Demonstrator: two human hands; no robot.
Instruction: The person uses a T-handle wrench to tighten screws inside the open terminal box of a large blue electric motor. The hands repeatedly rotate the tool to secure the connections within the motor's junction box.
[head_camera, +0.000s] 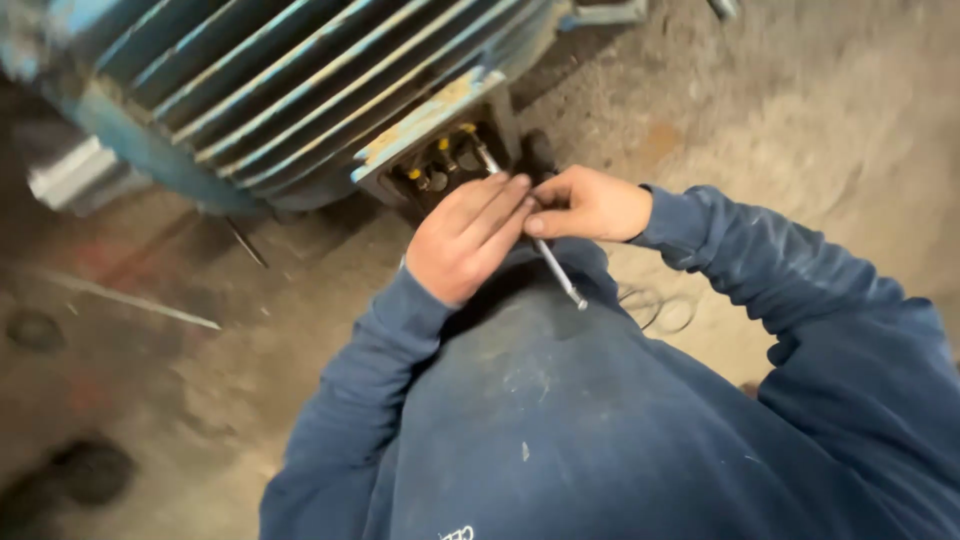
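Where the ribbed, blue-painted metal motor housing (290, 90) meets the floor, its small open terminal box (445, 150) shows chipped paint on the rim and a row of yellow-tipped studs (440, 160) inside. Left hand (468, 238): grimy, fingers extended and pressed together, laid over the thin bright steel rod tool (548, 255) just below the box opening. Right hand (588, 205): fingers curled narrow, pinching the same tool's shaft from the other side; fingertips of both hands meet. Tool runs slantwise, upper end inside the terminal box among the studs, lower end free, a small knurled tip over the dark blue fleece sleeve (780, 270). Sleeve fabric soft, lightly dusted with pale flecks. Rough, dusty concrete floor (800, 110), gritty and stained. Loop of thin wire (660, 308) lies on it near the right forearm. A long thin metal strip (150, 305) lies flat at the left.
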